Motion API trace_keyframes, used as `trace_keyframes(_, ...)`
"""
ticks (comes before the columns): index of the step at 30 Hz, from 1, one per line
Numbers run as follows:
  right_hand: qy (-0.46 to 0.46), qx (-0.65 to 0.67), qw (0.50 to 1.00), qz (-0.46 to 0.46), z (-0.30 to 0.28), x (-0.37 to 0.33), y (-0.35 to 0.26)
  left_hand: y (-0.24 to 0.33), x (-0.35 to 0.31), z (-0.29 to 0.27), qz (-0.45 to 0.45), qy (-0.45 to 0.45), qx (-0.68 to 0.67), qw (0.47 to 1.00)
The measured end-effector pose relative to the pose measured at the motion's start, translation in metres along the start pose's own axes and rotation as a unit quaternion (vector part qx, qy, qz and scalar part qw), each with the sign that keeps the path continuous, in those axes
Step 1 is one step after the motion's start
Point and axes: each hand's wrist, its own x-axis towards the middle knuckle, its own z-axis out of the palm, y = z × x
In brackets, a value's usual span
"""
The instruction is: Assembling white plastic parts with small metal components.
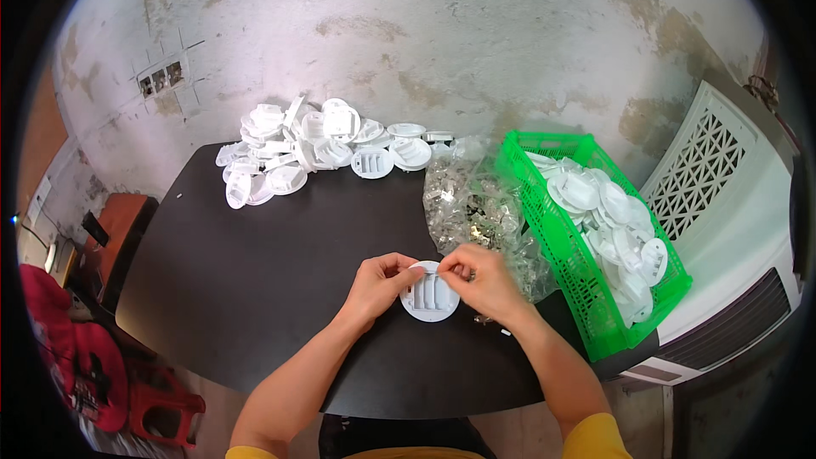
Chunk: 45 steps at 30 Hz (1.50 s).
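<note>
A round white plastic housing [429, 297] with several slots, like a battery compartment, lies near the front of the dark table. My left hand [382, 286] grips its upper left rim between thumb and fingers. At the upper right of the same housing my right hand [478, 279] is closed, fingertips pinched together over the edge; whatever sits between them is too small to make out. Just beyond the right hand is a clear plastic bag [476, 195] full of small shiny metal pieces.
A heap of similar white housings [297, 140] lies along the table's far left edge. To the right stands a green plastic basket [557, 234] filled with more of them. Beside it is a white appliance with a grille [701, 161]. A red stool [166, 404] is on the floor at left.
</note>
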Motion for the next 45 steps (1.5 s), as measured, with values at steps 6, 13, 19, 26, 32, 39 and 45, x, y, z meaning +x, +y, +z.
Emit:
trace_keyframes(6,-0.073,0.544,0.834,0.058,-0.038,0.015,-0.087,0.005,-0.001,0.001,0.006,-0.001,0.036,0.999)
trace_keyframes(13,-0.045,0.474,0.837,-0.27,-0.092,0.008,-0.189,0.0,-0.003,0.001,0.026,0.018,0.018,0.999)
trace_keyframes(19,-0.042,0.113,0.993,0.011,-0.013,-0.007,-0.021,0.004,-0.002,0.004,-0.001,-0.009,0.008,1.0)
trace_keyframes(26,-0.025,-0.038,0.999,-0.017,0.0,-0.002,-0.003,0.0,-0.001,-0.004,0.001,0.011,0.012,1.0)
trace_keyframes(32,0.019,-0.08,0.995,-0.062,0.004,-0.002,0.003,0.0,0.001,0.001,-0.003,0.001,0.001,1.0)
trace_keyframes(39,0.028,-0.116,0.992,-0.041,0.006,-0.002,0.014,0.0,0.004,-0.001,0.016,-0.005,0.017,1.0)
trace_keyframes(45,0.058,-0.169,0.981,-0.08,0.015,-0.007,0.005,-0.009,-0.002,-0.004,0.03,0.003,0.0,1.0)
